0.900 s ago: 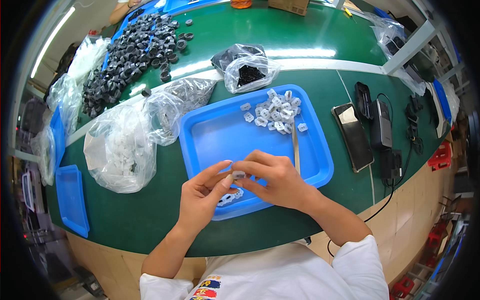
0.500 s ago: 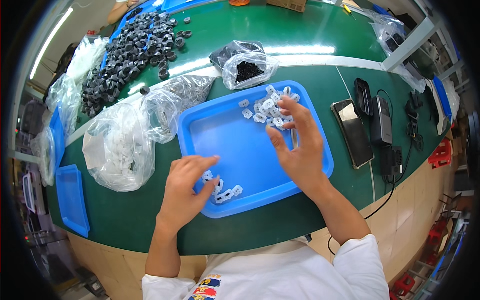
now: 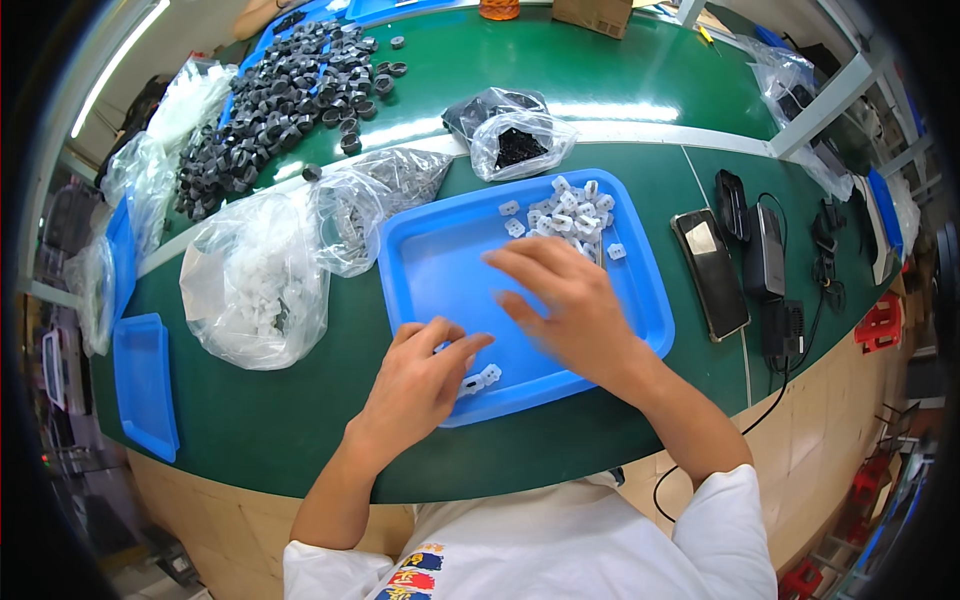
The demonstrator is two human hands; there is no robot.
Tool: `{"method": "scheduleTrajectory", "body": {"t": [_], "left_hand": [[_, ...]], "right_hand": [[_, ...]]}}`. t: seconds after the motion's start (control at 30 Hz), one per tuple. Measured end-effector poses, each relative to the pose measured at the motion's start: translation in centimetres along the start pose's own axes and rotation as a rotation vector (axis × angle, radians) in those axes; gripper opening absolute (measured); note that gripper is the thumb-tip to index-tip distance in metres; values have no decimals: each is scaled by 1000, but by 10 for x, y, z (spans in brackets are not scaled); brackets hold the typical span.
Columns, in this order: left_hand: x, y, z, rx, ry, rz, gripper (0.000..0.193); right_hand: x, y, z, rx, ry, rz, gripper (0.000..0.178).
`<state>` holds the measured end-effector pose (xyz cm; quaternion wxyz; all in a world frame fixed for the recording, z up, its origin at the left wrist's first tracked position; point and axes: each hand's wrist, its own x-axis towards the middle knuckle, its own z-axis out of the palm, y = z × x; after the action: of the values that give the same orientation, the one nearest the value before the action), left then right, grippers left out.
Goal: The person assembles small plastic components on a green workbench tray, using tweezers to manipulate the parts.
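A blue tray (image 3: 450, 240) lies before me on the green table. A pile of small white plastic pieces (image 3: 565, 212) fills its far right corner, and one loose piece (image 3: 616, 251) sits by the right wall. My left hand (image 3: 425, 370) is over the near left corner with its fingers bent and a gap between thumb and forefinger. It partly hides a short row of the same white pieces (image 3: 480, 380). Above the middle of the tray, my right hand (image 3: 570, 305) is blurred, thumb and fingers apart, with nothing visible in it.
Clear bags of white parts (image 3: 255, 300) and grey parts (image 3: 385, 185) lie left of the tray. A bag of black parts (image 3: 520, 145) is behind it. Black caps (image 3: 290, 95) are heaped far left. A phone (image 3: 708, 270) and a black adapter (image 3: 783, 330) lie right; a smaller blue tray (image 3: 145, 385) lies left.
My right hand has moved from the white pile toward the tray's near middle, close to my left hand. My left hand has shifted slightly right over the row. The whole view has shifted slightly.
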<state>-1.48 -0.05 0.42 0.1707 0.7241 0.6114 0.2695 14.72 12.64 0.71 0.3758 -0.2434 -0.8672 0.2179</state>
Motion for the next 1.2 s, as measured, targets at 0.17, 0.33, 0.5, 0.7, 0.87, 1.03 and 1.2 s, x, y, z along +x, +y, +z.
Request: {"method": "scheduleTrajectory", "body": {"t": [0.17,0.33,0.5,0.7,0.87,1.03,1.2], "left_hand": [[-6,-16,12,-24,277,59,31],[-2,-21,24,-67,347,75,25],[-2,-18,22,-151,412,41,18],[-1,-16,20,-276,384,-12,19],[0,-20,16,-384,401,-79,15],[2,-14,15,-699,364,-280,17],[6,4,11,-881,298,-322,18]], "right_hand": [[66,-37,47,37,-303,-336,33],[131,-59,109,-414,-708,-281,20],[152,-36,148,-535,-620,-262,18],[148,-24,139,-418,-450,-279,11],[149,-24,128,-375,-440,-286,12],[141,-17,118,-344,-413,-207,10],[136,-6,110,-243,-366,-234,9]]}}
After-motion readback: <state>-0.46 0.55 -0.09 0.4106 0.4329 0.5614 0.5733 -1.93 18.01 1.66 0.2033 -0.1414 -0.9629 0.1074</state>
